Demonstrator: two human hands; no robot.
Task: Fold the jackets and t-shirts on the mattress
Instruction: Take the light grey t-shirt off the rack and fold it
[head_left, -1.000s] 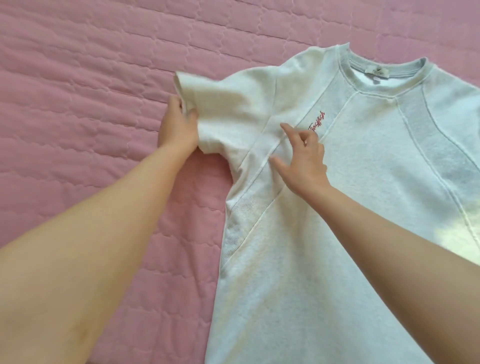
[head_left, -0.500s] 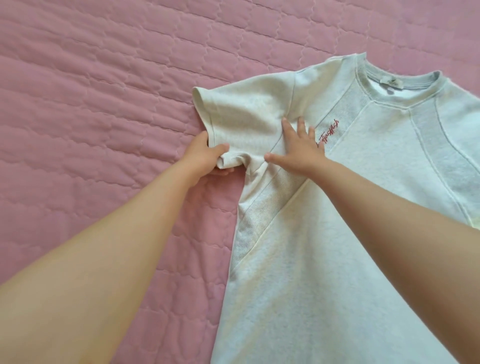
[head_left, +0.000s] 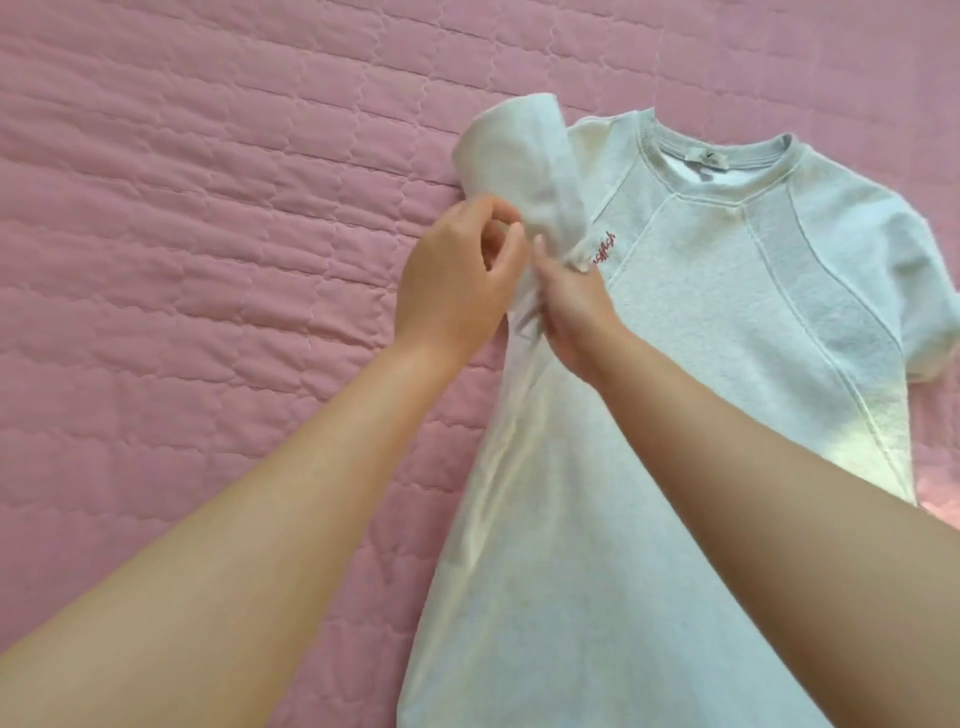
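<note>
Left half of frame: bare pink quilted mattress (head_left: 182, 260), open room out to the left and top edges. Left hand (head_left: 457, 280) at centre, grip curled, pinching the lifted sleeve (head_left: 514, 150) near its lower edge; the sleeve stands up off the mattress, turned in toward the chest. Right hand (head_left: 571, 306) just beside it on the same cloth, thumb straight, fingers hidden under the sleeve, so can't tell its grip. T-shirt (head_left: 701, 322), pale grey, lies face up on the mattress, centre to right, collar (head_left: 800, 161) toward the top, red lettering (head_left: 605, 248) partly covered by the sleeve. Far sleeve (head_left: 904, 291) lies flat near the right edge; the shirt's body runs out of the bottom edge
</note>
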